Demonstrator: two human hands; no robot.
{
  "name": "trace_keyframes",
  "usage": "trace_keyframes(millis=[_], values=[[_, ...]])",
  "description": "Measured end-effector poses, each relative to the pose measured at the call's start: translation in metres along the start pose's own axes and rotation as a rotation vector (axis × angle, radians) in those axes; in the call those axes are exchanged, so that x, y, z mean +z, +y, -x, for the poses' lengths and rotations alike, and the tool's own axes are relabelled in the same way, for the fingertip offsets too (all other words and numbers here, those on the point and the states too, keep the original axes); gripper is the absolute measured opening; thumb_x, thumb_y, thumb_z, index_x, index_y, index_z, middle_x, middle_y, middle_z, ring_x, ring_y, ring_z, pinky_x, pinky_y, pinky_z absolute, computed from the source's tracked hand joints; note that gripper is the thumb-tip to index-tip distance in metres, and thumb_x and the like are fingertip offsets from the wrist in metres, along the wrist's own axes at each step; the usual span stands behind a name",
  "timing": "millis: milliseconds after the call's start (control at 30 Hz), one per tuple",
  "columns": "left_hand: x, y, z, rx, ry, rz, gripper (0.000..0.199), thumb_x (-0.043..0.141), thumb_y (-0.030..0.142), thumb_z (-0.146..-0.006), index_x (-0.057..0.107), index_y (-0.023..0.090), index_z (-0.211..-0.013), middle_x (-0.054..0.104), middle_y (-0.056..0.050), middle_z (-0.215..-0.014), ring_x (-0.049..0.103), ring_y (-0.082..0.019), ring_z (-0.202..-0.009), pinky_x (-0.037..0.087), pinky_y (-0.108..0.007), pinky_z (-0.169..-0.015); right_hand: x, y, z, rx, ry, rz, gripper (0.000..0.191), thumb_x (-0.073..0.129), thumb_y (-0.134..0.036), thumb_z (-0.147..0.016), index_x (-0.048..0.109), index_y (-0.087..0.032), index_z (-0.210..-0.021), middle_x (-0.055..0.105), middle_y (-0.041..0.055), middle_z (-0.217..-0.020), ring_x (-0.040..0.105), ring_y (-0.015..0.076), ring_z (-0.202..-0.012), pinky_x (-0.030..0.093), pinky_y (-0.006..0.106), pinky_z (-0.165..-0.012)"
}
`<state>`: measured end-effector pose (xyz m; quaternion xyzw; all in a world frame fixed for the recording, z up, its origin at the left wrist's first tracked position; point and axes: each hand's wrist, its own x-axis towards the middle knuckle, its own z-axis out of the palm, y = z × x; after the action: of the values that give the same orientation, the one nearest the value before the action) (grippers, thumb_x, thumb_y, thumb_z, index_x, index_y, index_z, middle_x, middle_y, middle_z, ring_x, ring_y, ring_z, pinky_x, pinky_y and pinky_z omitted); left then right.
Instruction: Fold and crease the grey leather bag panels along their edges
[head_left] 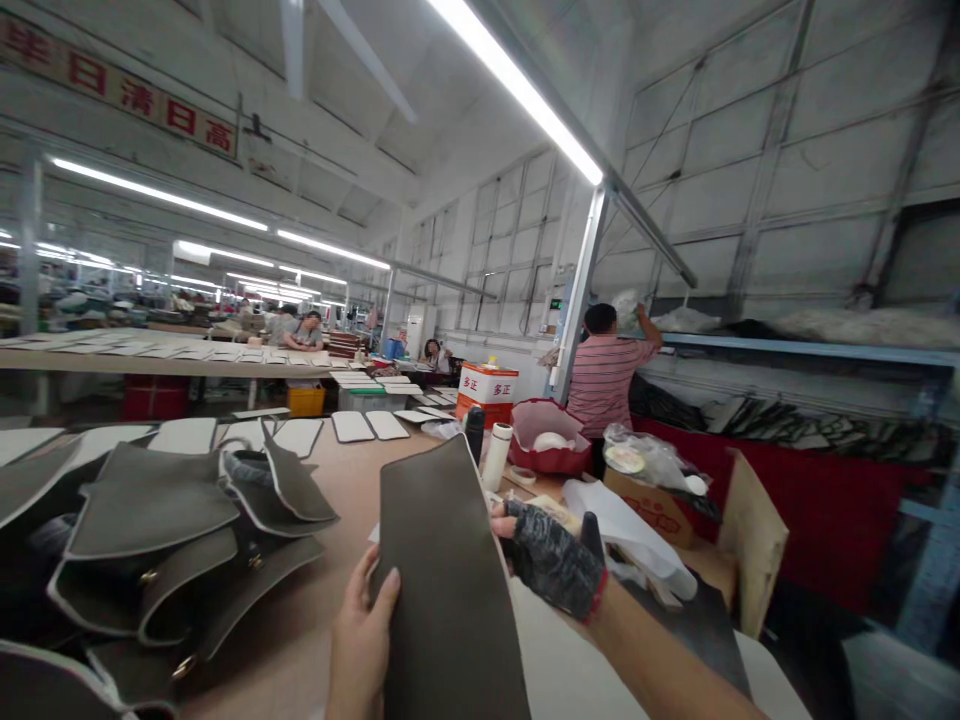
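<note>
And here we go: you've got a long, dark olive-grey leather panel [450, 590] raised nearly upright in front of you, its narrower rounded end up and its lower end running out of view. Your bare left hand [364, 625] is on the panel's left edge, and your right hand in a black fingerless glove [551, 560] is on the right edge. The hands are apart across its width, clamping it between them, though the view doesn't show what your fingers are doing behind it.

It looks fairly light and stiff, since it stands without flopping (a soft piece would be folding over by now). The smooth, matte face could be a bit slippery, so those long edges around mid-height look like your safest hold.

Off to your left, a heap of grey leather bag pieces with pale edging and brass-coloured fittings [150, 540] sits on a tan workbench [277, 640]. Past the panel's tip stand a black bottle [474, 435], a white cylindrical flask [499, 455] and a red basket with a pink lining [547, 440]. Farther off, a co-worker in a striped shirt [604, 380] reaches up to a shelf.
</note>
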<state>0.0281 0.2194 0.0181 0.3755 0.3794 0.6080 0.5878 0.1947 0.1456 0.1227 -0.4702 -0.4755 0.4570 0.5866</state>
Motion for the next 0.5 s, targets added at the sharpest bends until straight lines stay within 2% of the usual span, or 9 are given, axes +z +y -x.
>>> trace_keyframes(millis=[67, 100, 133, 200, 267, 367, 500], values=[[0.001, 0.0, 0.004, 0.278, 0.066, -0.255, 0.046, 0.065, 0.034, -0.064, 0.057, 0.017, -0.105, 0.058, -0.012, -0.113, 0.05, -0.029, -0.112, 0.039, -0.042, -0.095, 0.004, 0.007, 0.0, 0.038, -0.05, 0.035, 0.022, 0.064, -0.033, -0.063, 0.053, -0.016, -0.07, 0.052, -0.0011, -0.06, 0.048, 0.0106, -0.052, 0.038, 0.022, -0.047], [0.002, 0.0, 0.008, 0.361, 0.039, -0.378, 0.04, 0.064, 0.04, -0.063, 0.06, 0.017, -0.096, 0.06, -0.011, -0.107, 0.051, -0.03, -0.109, 0.04, -0.042, -0.093, 0.007, 0.012, 0.0, 0.048, -0.069, 0.095, 0.021, 0.063, -0.032, -0.064, 0.052, -0.015, -0.068, 0.051, -0.0012, -0.059, 0.048, 0.0106, -0.052, 0.039, 0.022, -0.048], [0.004, 0.001, 0.013, 0.38, -0.033, -0.469, 0.035, 0.061, 0.046, -0.066, 0.061, 0.017, -0.085, 0.062, -0.009, -0.095, 0.056, -0.029, -0.099, 0.044, -0.041, -0.087, 0.011, 0.017, 0.0, 0.051, -0.085, 0.177, 0.02, 0.061, -0.032, -0.065, 0.051, -0.015, -0.066, 0.05, -0.0015, -0.058, 0.048, 0.0107, -0.053, 0.04, 0.023, -0.049], [0.009, 0.001, 0.024, 0.281, -0.239, -0.542, 0.036, 0.049, 0.054, -0.073, 0.054, 0.019, -0.067, 0.058, -0.002, -0.066, 0.059, -0.023, -0.07, 0.048, -0.035, -0.066, 0.02, 0.026, 0.003, 0.022, -0.103, 0.377, 0.02, 0.057, -0.035, -0.068, 0.05, -0.016, -0.064, 0.049, -0.0022, -0.057, 0.048, 0.0112, -0.053, 0.04, 0.024, -0.051], [0.014, 0.0, 0.031, 0.169, -0.336, -0.541, 0.04, 0.044, 0.057, -0.075, 0.043, 0.021, -0.059, 0.046, 0.004, -0.052, 0.052, -0.016, -0.051, 0.044, -0.028, -0.05, 0.027, 0.032, 0.007, -0.031, -0.127, 0.53, 0.024, 0.053, -0.04, -0.071, 0.049, -0.017, -0.065, 0.048, -0.0024, -0.056, 0.047, 0.0117, -0.053, 0.04, 0.024, -0.051], [0.018, -0.003, 0.034, 0.1, -0.351, -0.475, 0.039, 0.049, 0.056, -0.072, 0.035, 0.022, -0.058, 0.042, 0.007, -0.049, 0.048, -0.013, -0.045, 0.04, -0.024, -0.043, 0.035, 0.033, 0.012, -0.089, -0.176, 0.67, 0.028, 0.047, -0.044, -0.074, 0.049, -0.018, -0.066, 0.05, -0.0007, -0.058, 0.047, 0.0128, -0.056, 0.039, 0.025, -0.051], [0.017, -0.003, 0.032, 0.035, -0.438, -0.381, 0.032, 0.048, 0.049, -0.072, 0.038, 0.022, -0.058, 0.048, 0.005, -0.046, 0.051, -0.013, -0.041, 0.04, -0.024, -0.041, 0.031, 0.033, 0.01, -0.093, -0.165, 0.732, 0.025, 0.044, -0.041, -0.073, 0.049, -0.018, -0.065, 0.051, 0.0005, -0.06, 0.048, 0.0139, -0.059, 0.039, 0.025, -0.054]])
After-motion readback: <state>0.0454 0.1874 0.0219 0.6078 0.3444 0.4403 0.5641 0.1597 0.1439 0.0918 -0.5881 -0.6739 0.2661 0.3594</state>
